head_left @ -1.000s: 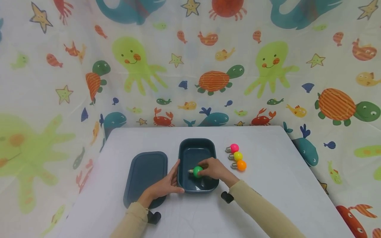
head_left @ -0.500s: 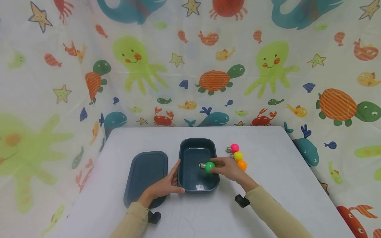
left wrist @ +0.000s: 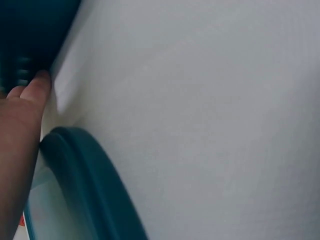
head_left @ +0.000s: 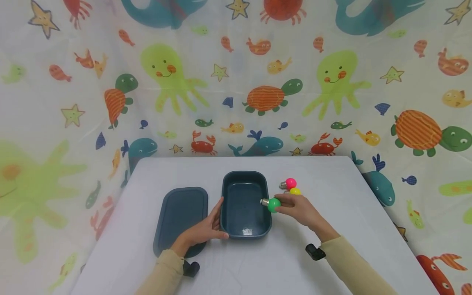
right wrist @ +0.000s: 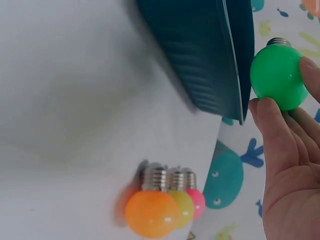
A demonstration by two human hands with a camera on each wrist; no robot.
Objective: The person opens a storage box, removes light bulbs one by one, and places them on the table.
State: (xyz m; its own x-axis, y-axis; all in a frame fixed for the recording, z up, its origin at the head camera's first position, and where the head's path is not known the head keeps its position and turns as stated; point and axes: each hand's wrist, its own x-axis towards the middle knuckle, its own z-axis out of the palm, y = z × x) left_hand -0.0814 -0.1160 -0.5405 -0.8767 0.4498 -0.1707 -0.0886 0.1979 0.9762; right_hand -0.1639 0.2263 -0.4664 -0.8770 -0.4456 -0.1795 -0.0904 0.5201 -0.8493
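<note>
My right hand (head_left: 302, 209) pinches a green light bulb (head_left: 274, 205) by its round end, the metal screw base pointing left over the right rim of a dark teal rectangular container (head_left: 245, 219). In the right wrist view the green bulb (right wrist: 279, 77) is held up off the table, between thumb and fingertips. My left hand (head_left: 202, 233) rests against the container's left wall, thumb near its front corner and fingers extended along the side. No bulb shows inside the container. Beneath the left wrist lies a flat teal lid (head_left: 181, 217).
Right of the container, a pink bulb (head_left: 291, 183) and a yellow bulb (head_left: 295, 191) lie on the white table (head_left: 236, 266). An orange bulb (right wrist: 151, 214) lies beside them, hidden by my right hand in the head view. A curtain printed with sea animals (head_left: 236, 73) hangs behind.
My right hand has lifted the green bulb out of the container and carried it rightward to the rim, now covering the orange bulb from the head view. The left hand stays put.
</note>
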